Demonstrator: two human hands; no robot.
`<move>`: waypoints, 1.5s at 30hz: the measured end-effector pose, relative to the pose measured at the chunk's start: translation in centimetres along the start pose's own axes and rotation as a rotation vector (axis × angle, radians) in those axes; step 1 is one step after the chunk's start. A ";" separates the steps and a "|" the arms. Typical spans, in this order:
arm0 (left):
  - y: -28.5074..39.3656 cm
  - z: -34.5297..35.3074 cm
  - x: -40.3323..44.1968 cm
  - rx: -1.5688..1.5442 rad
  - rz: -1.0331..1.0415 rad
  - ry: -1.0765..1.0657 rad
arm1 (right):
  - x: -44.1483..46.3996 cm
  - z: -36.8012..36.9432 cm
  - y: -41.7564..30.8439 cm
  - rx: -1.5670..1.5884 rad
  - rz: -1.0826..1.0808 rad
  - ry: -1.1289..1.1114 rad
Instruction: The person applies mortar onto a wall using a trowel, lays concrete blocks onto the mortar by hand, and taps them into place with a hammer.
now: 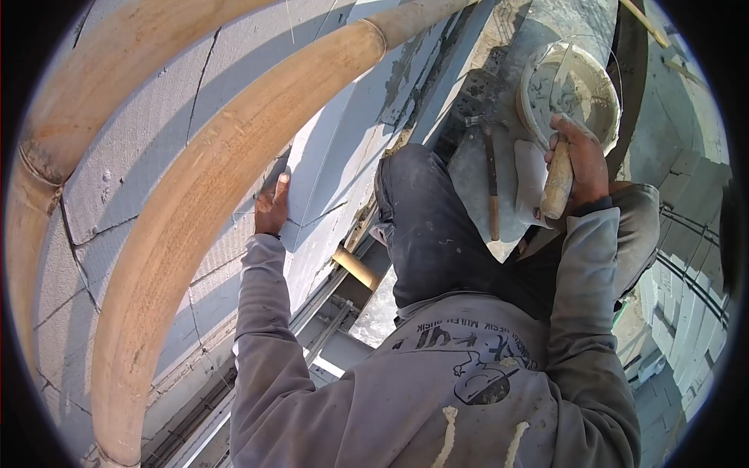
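My right hand (581, 160) is closed round the wooden handle of a trowel (557, 183). The trowel's blade reaches into a round bucket (524, 101) that holds grey wet mortar (577, 90). My left hand (271, 204) rests against the wall of pale blocks (328, 168), its thumb up and its other fingers mostly hidden behind the block's edge. Between my knees and the bucket lies a hammer (491, 171) with a dark shaft and a wooden grip end.
Two thick bamboo poles (226, 140) cross in front of the wall at the left. A short bamboo piece (356, 267) juts out below the wall. Stacked pale blocks (686, 257) and dark bars (690, 269) are at the right.
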State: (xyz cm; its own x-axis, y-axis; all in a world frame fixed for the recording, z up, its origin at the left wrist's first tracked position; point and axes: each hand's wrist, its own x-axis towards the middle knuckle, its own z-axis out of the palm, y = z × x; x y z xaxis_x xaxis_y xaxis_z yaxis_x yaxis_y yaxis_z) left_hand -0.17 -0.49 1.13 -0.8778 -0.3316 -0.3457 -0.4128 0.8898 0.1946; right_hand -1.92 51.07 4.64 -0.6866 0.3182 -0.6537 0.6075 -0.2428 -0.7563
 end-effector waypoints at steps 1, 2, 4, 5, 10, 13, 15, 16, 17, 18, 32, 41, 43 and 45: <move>0.3 -0.2 -0.4 -0.040 -0.010 -0.008 | 0.5 -0.7 0.0 0.032 0.015 0.017; 0.7 -0.2 -0.5 -0.085 -0.013 -0.012 | 1.1 -1.1 0.1 0.030 0.001 0.024; 0.0 0.2 -0.5 -0.103 0.080 0.092 | 2.5 -2.0 0.9 -0.223 -0.125 0.098; 0.5 0.1 -0.5 -0.108 0.082 0.083 | 4.3 -2.8 1.6 -0.329 -0.129 0.114; -0.8 0.4 0.4 -0.130 0.154 0.067 | 5.5 -4.0 0.7 -0.657 -0.128 0.163; -1.0 0.3 0.7 -0.123 0.157 0.020 | 7.8 -4.5 0.4 -1.013 -0.124 0.190; -0.3 0.0 0.2 -0.144 0.150 0.011 | 9.6 -5.0 0.8 -1.251 -0.138 0.226; 0.1 -0.1 -0.1 -0.159 0.133 0.010 | 10.6 -5.4 0.9 -1.512 -0.231 0.074; 0.1 0.0 -0.1 -0.147 0.138 0.037 | 11.6 -5.6 1.0 -1.763 -0.327 -0.094; -0.2 0.1 0.0 -0.148 0.143 0.031 | 13.1 -5.9 1.3 -2.004 -0.424 -0.277; -1.0 0.2 0.8 -0.189 0.193 -0.003 | 3.0 2.0 3.5 -1.110 -0.592 0.201; -4.8 2.2 1.7 0.081 0.372 0.081 | 10.9 -5.6 -10.6 -1.337 -0.645 0.149; -0.1 -0.6 -0.2 -0.115 0.071 -0.040 | 14.7 -7.8 -11.9 -1.452 -0.565 0.282; 3.7 -1.6 -3.7 -0.105 0.137 0.204 | 18.1 -9.2 -12.2 -1.513 -0.451 0.364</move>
State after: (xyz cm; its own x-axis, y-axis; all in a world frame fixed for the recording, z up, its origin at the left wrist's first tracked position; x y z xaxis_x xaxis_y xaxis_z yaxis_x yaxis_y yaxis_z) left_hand 1.11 3.51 4.62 -0.9537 -0.2761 -0.1192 -0.3002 0.8970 0.3243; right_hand -18.05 68.17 2.27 -0.9165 0.3518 -0.1904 0.3608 0.9325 -0.0139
